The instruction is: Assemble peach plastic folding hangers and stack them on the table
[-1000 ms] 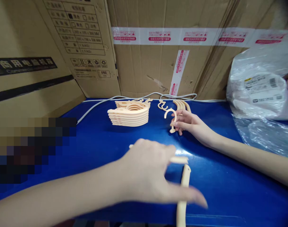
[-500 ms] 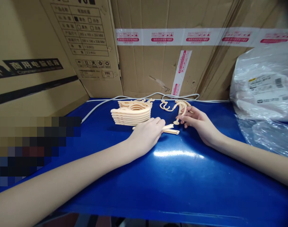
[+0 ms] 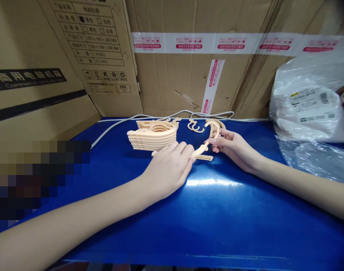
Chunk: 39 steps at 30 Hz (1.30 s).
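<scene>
My left hand (image 3: 168,169) is closed on a peach plastic hanger body (image 3: 200,152) that lies on the blue table (image 3: 217,218). My right hand (image 3: 235,147) pinches a peach hook (image 3: 213,130), whose lower end meets the hanger body's tip. A stack of several finished peach hangers (image 3: 153,136) sits just behind my left hand. More loose hooks (image 3: 193,126) lie behind my right hand by the wall of boxes.
Cardboard boxes (image 3: 188,60) wall off the back and the left side. A white cable (image 3: 115,126) runs along the table's rear edge. A crumpled clear plastic bag (image 3: 309,113) with a label fills the right side.
My left hand carried the hanger body from the near edge up to the stack. My right hand brought the hook down to its tip.
</scene>
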Each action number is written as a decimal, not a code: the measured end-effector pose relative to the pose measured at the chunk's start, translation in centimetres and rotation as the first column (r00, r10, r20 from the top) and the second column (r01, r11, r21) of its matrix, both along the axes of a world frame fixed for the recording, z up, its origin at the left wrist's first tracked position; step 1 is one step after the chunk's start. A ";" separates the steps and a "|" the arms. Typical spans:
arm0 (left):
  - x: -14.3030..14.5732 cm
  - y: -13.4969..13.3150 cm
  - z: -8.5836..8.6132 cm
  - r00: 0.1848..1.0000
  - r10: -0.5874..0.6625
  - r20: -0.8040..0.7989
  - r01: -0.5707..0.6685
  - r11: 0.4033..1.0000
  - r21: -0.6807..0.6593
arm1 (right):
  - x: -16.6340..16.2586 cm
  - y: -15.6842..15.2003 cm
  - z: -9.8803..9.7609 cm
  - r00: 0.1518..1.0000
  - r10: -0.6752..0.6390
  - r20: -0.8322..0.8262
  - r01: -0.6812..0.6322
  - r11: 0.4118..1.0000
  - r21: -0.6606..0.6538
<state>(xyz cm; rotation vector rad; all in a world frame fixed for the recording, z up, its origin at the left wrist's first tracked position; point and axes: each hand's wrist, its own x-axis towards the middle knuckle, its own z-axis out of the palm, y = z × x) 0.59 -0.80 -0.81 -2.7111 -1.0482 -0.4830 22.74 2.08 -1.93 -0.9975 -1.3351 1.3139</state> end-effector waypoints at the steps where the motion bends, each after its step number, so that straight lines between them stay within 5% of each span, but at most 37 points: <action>1: 0.0 0.1 0.0 1.000 0.023 -0.021 -0.022 0.999 0.031 | 0.1 0.1 0.0 1.000 -0.007 -0.009 0.007 1.000 -0.001; 6: -0.1 0.2 -0.2 0.994 0.089 -0.056 -0.084 0.993 0.088 | 0.1 0.3 -0.2 0.999 -0.014 -0.034 0.014 1.000 0.002; 15: -0.1 0.0 0.2 0.996 0.014 0.084 0.000 0.987 -0.162 | 0.2 0.2 0.2 0.998 -0.017 -0.063 0.016 1.000 -0.019; 39: -0.4 1.1 -0.5 0.966 0.039 0.257 0.029 0.967 -0.253 | 0.4 0.4 0.1 0.997 0.034 -0.064 -0.036 0.999 -0.034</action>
